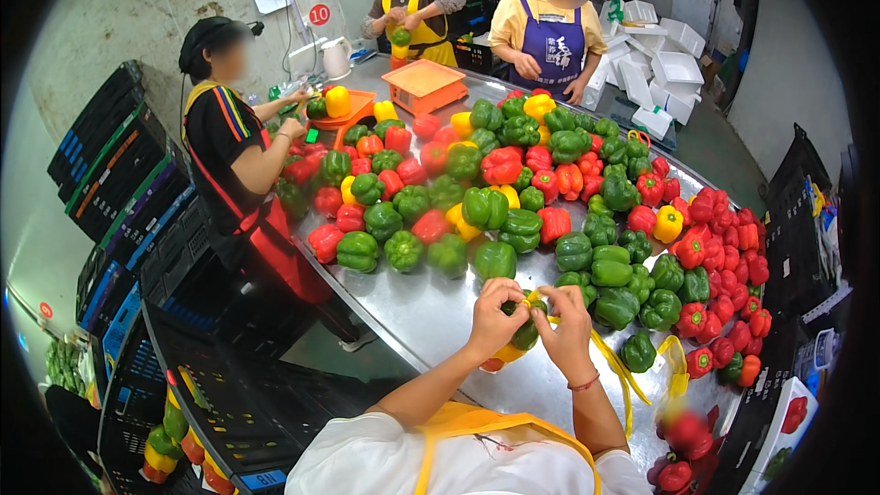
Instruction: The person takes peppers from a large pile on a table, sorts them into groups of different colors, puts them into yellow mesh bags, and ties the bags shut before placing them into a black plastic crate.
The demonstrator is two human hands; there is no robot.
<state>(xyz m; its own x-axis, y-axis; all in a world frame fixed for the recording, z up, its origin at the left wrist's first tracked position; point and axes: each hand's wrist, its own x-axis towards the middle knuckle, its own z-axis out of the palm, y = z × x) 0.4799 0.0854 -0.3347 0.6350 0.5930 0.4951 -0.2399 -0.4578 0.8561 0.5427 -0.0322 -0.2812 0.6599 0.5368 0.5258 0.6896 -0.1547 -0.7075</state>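
Just in front of my body I hold a stack of bell peppers, green on top (526, 336), with a yellow one (507, 354) and a red one (492, 365) below. My left hand (496, 316) is closed around the top of the stack. With closed fingers, my right hand (566, 330) pinches a yellow strap (532, 299) at the top of the green pepper. More yellow straps (621, 376) trail over the metal table (403, 298) to the right of my right hand. Loose green peppers (616, 307) lie just beyond it.
Green, red and yellow peppers cover the table's middle, with a red pile (724, 266) at right. Three co-workers stand around the far and left sides. An orange scale (423, 82) sits at the far end. Black crates (247, 394) stand at my left; white foam boxes (674, 64) lie beyond.
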